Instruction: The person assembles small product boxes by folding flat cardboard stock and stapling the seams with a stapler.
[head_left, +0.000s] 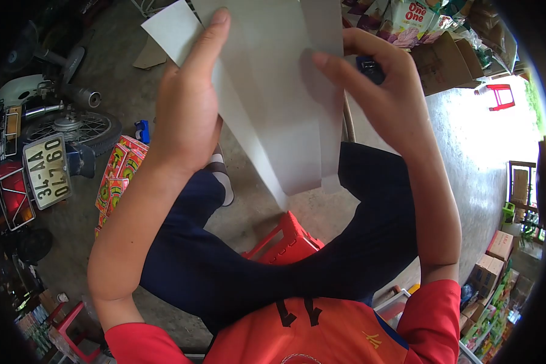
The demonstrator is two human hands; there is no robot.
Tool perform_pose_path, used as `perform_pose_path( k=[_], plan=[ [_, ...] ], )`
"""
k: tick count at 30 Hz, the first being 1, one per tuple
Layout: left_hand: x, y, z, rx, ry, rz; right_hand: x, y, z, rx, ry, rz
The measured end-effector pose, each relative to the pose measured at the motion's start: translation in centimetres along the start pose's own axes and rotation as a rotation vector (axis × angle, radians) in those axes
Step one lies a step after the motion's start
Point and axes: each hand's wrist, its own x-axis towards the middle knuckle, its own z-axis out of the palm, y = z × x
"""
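A pale grey-white folded card sheet hangs in front of me, with long creased panels and a flap at its upper left. My left hand grips its left edge, thumb on the near face and fingers hidden behind. On the right edge my right hand holds the sheet, its thumb against the near face and its other fingers partly behind. The lower end of the sheet hangs free above a red plastic stool between my legs.
A motorbike stands at the left. Colourful printed packaging lies by my left arm. A cardboard box and bags are at the upper right. Stacked boxes sit at the lower right.
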Motion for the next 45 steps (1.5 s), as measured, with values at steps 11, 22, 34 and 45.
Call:
perform_pose_path(
  k=[11,22,34,45],
  plan=[
    [-1.1,-0.8,-0.3,-0.041,-0.359,-0.142,0.2,1.2,-0.4,0.023,0.139,0.028],
    [-3.1,-1.4,1.4,0.326,-0.429,0.05,-0.1,0.0,0.9,-0.399,0.209,-0.099],
    [-0.6,-1.3,-0.3,-0.143,-0.134,-0.095,-0.8,-0.6,1.3,0.052,-0.125,0.129],
    [0.2,-3.3,-1.6,0.286,-0.074,0.174,-1.5,0.8,4.1,-0.109,0.067,-0.176]
  ],
)
